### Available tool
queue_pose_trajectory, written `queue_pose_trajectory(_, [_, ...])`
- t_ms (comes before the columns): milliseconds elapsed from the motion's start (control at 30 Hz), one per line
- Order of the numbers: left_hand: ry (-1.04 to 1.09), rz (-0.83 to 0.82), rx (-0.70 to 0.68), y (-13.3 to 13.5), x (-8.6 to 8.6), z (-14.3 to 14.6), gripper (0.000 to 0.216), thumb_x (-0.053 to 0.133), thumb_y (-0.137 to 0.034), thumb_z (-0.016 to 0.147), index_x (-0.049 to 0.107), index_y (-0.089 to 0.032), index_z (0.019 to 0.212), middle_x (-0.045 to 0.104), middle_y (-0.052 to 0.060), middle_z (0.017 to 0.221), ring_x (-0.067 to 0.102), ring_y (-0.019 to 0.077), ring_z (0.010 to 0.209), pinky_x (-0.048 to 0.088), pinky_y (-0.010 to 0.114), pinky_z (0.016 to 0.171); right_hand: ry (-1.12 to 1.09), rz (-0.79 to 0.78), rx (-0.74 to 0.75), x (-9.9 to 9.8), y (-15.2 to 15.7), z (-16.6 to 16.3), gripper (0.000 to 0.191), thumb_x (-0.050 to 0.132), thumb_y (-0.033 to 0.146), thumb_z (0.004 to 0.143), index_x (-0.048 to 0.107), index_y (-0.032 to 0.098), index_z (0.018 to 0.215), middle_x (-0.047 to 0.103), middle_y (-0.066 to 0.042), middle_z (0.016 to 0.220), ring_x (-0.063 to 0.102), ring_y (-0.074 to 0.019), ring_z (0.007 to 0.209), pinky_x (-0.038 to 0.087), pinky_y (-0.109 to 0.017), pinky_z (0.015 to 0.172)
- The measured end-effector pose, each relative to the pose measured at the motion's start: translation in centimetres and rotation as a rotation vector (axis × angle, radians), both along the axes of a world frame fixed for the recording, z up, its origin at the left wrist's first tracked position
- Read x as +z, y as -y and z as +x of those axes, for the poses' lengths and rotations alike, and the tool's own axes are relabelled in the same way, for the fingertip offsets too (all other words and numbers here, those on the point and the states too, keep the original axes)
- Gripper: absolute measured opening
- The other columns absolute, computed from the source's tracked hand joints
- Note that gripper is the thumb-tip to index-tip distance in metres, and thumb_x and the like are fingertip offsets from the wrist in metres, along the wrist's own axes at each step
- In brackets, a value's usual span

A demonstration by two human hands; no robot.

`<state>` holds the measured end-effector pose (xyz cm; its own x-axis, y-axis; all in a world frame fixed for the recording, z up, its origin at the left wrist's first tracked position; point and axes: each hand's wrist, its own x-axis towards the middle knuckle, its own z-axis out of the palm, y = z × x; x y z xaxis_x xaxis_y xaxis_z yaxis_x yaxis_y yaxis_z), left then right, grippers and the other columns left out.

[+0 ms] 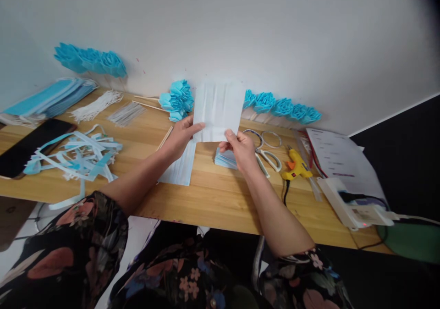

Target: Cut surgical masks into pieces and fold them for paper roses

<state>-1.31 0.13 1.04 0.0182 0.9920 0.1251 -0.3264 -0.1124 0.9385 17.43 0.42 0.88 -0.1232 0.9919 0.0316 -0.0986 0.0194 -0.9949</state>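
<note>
While the left hand [182, 135] pinches the white pleated sheet [219, 109] near its lower left corner, the right hand [242, 151] pinches lower right; sheet held up above worktop [213, 206]. Pale blue sheet [182, 166] lies below left hand, small blue stack [224, 158] near right hand. Scissors [277, 161], yellow glue gun [296, 166] farther right.
</note>
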Motion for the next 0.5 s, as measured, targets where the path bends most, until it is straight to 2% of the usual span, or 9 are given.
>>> queue_pose_trajectory(100, [0.028,-0.011,0.035,0.0,-0.2,0.0,0.042,0.081,-0.043,0.075,0.071,-0.014,0.104,0.076,0.009,0.098,0.071,0.0248,0.092,0.056,0.035,0.082,0.047,-0.023,0.055,-0.1,0.4,-0.3,0.055,0.078,0.072,0.066,0.063,0.019,0.071,0.071,-0.001,0.06,0.063,-0.0125,0.048,0.053,-0.025,0.051])
queue_pose_trajectory(200, [0.034,-0.063,0.083,0.1,-0.3,0.2,0.048,0.083,-0.049,0.072,0.073,-0.013,0.103,0.078,0.011,0.098,0.072,0.0286,0.095,0.057,0.039,0.086,0.065,-0.025,0.096,-0.1,0.5,-0.4,0.053,0.08,0.069,0.063,0.068,0.019,0.075,0.072,-0.002,0.068,0.066,-0.0154,0.058,0.055,-0.028,0.06])
queue_pose_trajectory(300, [0.009,-0.105,0.098,0.4,-0.4,0.5,0.053,0.085,-0.051,0.069,0.074,-0.012,0.103,0.078,0.012,0.099,0.072,0.0308,0.096,0.057,0.043,0.088,0.023,0.043,0.084,0.0,0.3,-0.4,0.046,0.081,0.064,0.067,0.073,0.022,0.083,0.073,0.001,0.078,0.066,-0.0168,0.072,0.054,-0.029,0.07])
queue_pose_trajectory(367, [-0.028,-0.114,0.086,0.7,-0.5,0.8,0.051,0.084,-0.052,0.069,0.074,-0.012,0.1,0.078,0.011,0.099,0.072,0.0305,0.094,0.057,0.043,0.087,-0.009,0.063,0.057,-0.1,0.1,-0.2,0.042,0.079,0.062,0.07,0.073,0.023,0.084,0.071,0.002,0.079,0.062,-0.0159,0.074,0.051,-0.027,0.07])
queue_pose_trajectory(500, [-0.076,-0.102,0.02,1.1,-0.7,1.3,0.045,0.081,-0.053,0.073,0.073,-0.013,0.092,0.077,0.009,0.09,0.071,0.0271,0.087,0.057,0.039,0.078,0.02,0.08,-0.048,-0.6,-0.4,0.2,0.041,0.076,0.063,0.072,0.068,0.023,0.076,0.06,0.004,0.069,0.05,-0.0124,0.064,0.042,-0.025,0.059])
